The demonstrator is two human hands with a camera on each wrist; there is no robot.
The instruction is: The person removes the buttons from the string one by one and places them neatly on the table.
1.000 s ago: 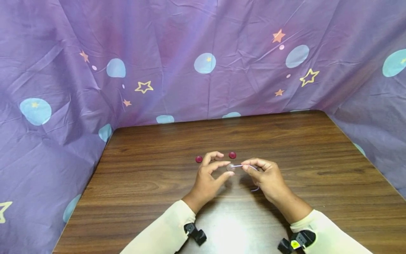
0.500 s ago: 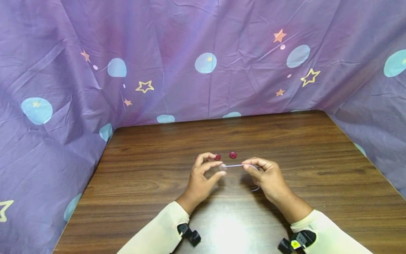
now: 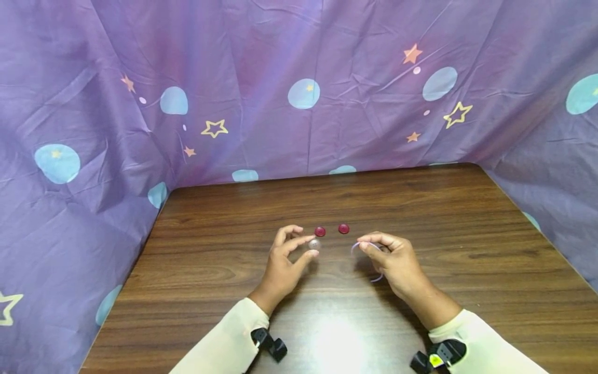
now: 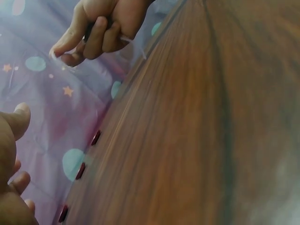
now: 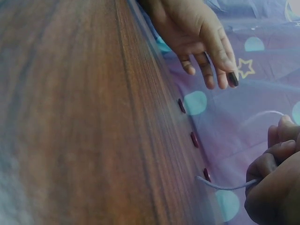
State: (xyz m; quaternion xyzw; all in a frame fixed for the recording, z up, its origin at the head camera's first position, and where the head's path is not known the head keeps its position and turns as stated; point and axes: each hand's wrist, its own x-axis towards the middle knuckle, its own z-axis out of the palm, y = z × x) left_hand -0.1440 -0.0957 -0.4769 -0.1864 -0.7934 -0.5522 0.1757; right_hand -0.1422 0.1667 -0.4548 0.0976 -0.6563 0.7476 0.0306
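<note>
Head view: the left hand (image 3: 280,262) has its grip clamped on a greyish round disc (image 3: 314,244), pinched at the rim between thumb and fingertip, raised above the table (image 3: 210,223). Thumb and finger of the right hand (image 3: 394,259) come together on a lavender cord (image 5: 227,188); 1 end curves out on the disc's side, apart from it, and the other hangs below that hand. 2 red discs (image 3: 320,231) lie just beyond the left fingertips; the right wrist view shows 3. A purple cloth (image 3: 261,140) rises behind.
</note>
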